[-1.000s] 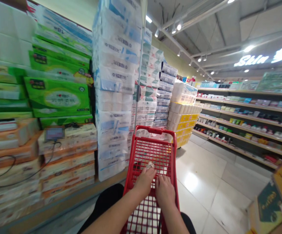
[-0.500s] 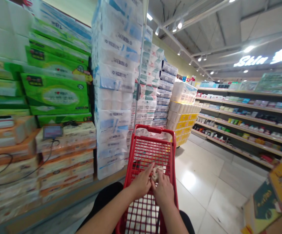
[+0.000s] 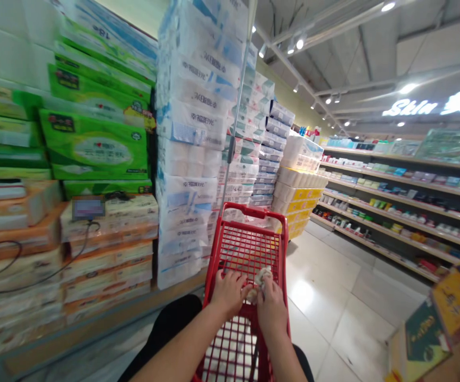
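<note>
A red plastic shopping basket (image 3: 284,249) with grid walls stands between my knees, its handle at the far end. My right hand (image 3: 272,310) is closed on a crumpled off-white cloth or tissue (image 3: 263,274), which pokes out past the fingertips over the basket's right side. To its left, my left hand (image 3: 230,292) lies palm down on the red grid, fingers apart and slightly bent. Its thumb points toward a small beige bit (image 3: 252,295) between the hands; whether this belongs to the crumpled piece I cannot tell.
Green tissue packs (image 3: 94,146) and orange-white packs (image 3: 108,249) are stacked at left, with a small device on a cable. Tall toilet-roll stacks (image 3: 190,159) stand ahead. Shelves (image 3: 397,191) line the right side. Yellow cartons (image 3: 452,302) sit at lower right on the tiled floor (image 3: 333,297).
My hands have come apart from around the crumpled piece. The left hand has moved left and spread on the grid; the right keeps the piece, now slightly farther up and right.
</note>
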`<state>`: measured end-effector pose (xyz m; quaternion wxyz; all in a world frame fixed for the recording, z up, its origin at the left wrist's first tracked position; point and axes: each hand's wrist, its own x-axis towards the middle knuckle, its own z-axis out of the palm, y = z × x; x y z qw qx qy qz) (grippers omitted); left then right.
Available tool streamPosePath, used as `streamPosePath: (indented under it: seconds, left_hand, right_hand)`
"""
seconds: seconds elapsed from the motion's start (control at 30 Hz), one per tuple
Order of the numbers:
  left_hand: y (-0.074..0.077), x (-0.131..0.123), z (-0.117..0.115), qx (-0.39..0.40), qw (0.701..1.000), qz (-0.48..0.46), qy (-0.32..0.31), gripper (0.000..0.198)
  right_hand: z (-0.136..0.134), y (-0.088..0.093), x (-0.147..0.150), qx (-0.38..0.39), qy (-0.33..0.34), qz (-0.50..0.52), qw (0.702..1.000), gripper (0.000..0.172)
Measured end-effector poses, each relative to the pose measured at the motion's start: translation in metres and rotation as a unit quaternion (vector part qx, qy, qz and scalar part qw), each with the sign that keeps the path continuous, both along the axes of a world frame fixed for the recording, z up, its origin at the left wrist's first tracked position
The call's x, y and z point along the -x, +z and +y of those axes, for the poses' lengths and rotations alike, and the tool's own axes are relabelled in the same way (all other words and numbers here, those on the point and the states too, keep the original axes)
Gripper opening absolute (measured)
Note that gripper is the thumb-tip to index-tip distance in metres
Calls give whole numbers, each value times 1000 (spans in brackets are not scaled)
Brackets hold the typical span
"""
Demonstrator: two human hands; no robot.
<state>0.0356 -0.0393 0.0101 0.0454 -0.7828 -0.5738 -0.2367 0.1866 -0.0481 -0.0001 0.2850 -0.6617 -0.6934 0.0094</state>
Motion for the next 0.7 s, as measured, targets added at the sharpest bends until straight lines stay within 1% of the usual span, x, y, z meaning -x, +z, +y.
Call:
streamPosePath:
  seconds: [0.1, 0.2, 0.3, 0.37, 0.43, 0.53, 0.57, 0.63, 0.7]
  left_hand:
    - [0, 2, 0, -16, 1000, -21, -5, 44]
    - [-2, 4, 1, -19, 999, -34, -10, 44]
    - [-3, 6, 2, -17, 999, -41, -12, 43]
    - [-2, 7, 1, -14, 999, -44, -13, 42]
    - [0, 8, 1, -12, 999, -47, -16, 41]
    - [3, 8, -1, -10, 999, -46, -19, 42]
    - [3, 8, -2, -7, 999, -45, -19, 43]
    - [4, 7, -2, 1, 999, -41, -19, 43]
    - [4, 7, -3, 5, 999, -38, -17, 43]
  right_hand:
    - [2, 10, 4, 23, -21, -29, 999, 41]
    - [2, 17, 8, 58, -24, -62, 996, 43]
    - [1, 18, 8, 73, -8, -94, 993, 49]
    - [1, 14, 8, 62, 9, -118, 991, 52]
    - [2, 8, 7, 27, 37, -127, 991, 50]
    - [7, 2, 4, -37, 102, -98, 989, 36]
    - [9, 2, 2, -52, 129, -78, 987, 33]
    - [15, 6, -2, -68, 174, -35, 982, 33]
    - [21, 12, -7, -68, 200, -6, 977, 32]
